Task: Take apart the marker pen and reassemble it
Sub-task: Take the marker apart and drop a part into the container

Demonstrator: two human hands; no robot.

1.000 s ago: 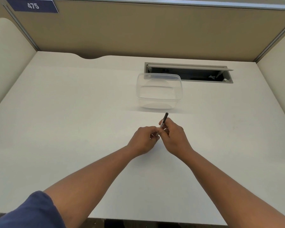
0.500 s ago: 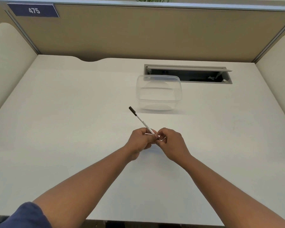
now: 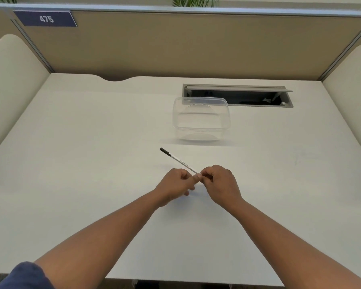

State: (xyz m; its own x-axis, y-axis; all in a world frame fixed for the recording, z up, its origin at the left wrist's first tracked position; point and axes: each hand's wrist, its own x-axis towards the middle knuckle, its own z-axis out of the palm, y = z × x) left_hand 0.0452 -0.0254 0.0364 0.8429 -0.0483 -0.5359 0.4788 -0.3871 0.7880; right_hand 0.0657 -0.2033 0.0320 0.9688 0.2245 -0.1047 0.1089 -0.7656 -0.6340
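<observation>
A thin white marker pen [image 3: 178, 160] with a black end points up and to the left, away from my hands, above the white desk. Its near end disappears between my fingers. My left hand [image 3: 175, 184] pinches the pen's near end with thumb and fingers. My right hand [image 3: 220, 183] touches it from the right, fingers curled around the same end. What my right fingers hold is hidden; a cap could be inside them, but I cannot tell.
A clear plastic container [image 3: 201, 120] stands just beyond the pen. Behind it a cable slot [image 3: 238, 95] is open in the desk [image 3: 92, 163]. Partition walls close the back and both sides.
One second ago the pen stood nearly upright between my hands, black end up. It has swung over to point up-left, and more of its white barrel shows. My hands stayed together.
</observation>
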